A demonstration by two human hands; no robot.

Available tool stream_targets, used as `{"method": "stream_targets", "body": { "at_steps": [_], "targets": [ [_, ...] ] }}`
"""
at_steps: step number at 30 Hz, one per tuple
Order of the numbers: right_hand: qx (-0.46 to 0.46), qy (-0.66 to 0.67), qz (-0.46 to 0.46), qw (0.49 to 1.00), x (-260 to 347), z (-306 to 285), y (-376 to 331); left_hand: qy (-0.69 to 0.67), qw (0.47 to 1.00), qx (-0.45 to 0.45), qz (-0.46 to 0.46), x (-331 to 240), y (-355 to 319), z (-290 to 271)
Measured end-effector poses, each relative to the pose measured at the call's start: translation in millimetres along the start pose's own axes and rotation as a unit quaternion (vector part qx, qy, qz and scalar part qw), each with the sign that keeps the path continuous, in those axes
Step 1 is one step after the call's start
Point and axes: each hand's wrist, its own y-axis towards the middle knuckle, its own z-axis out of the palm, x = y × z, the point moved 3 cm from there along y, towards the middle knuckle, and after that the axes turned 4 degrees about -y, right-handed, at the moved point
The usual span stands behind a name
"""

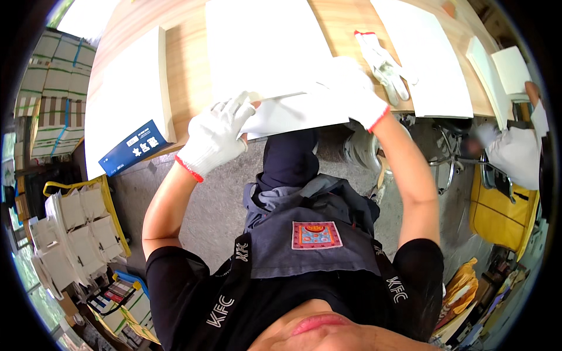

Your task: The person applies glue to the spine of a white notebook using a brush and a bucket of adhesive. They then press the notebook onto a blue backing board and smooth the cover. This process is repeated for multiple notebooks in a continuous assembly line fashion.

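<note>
My left hand (215, 133), in a white knit glove with a red cuff, grips the left end of a white paper sheet (295, 113) at the table's near edge. Its thumb is below the sheet's corner and its fingers above, with bare fingertips showing. My right hand (351, 96), gloved alike, rests at the sheet's right end; glare washes out its fingers. Just beyond both hands lies a large white stack of paper (263, 47). The sheet's near edge hangs slightly over the table edge.
On the wooden table (187, 64) are a left paper stack (134, 88) with a dark blue printed piece (137, 147), spare white gloves (383, 67) and a right paper stack (430, 61). A co-worker (515, 149) sits far right. Left stands a yellow-framed cart (114, 216) of paper.
</note>
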Motion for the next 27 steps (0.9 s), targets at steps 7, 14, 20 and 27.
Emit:
{"method": "stream_targets", "body": {
  "at_steps": [7, 14, 20, 27],
  "targets": [
    [0.128, 0.014, -0.042, 0.991, -61.6, 33.2, 52.4, -0.121, 0.982, 0.062, -0.132, 39.0, 31.2, 3.9],
    [0.097, 0.168, -0.042, 0.980, -56.6, 27.6, 67.9, -0.213, 0.945, 0.045, -0.243, 87.7, 52.5, 31.9],
    [0.074, 0.141, 0.074, 0.984, -52.1, 27.0, 56.0, -0.199, 0.941, 0.069, -0.265, 87.6, 56.9, 29.6],
    [-0.006, 0.133, 0.083, 0.988, -42.1, 30.3, 44.0, -0.192, 0.940, 0.106, -0.263, 92.4, 57.7, 33.9]
  ]
}}
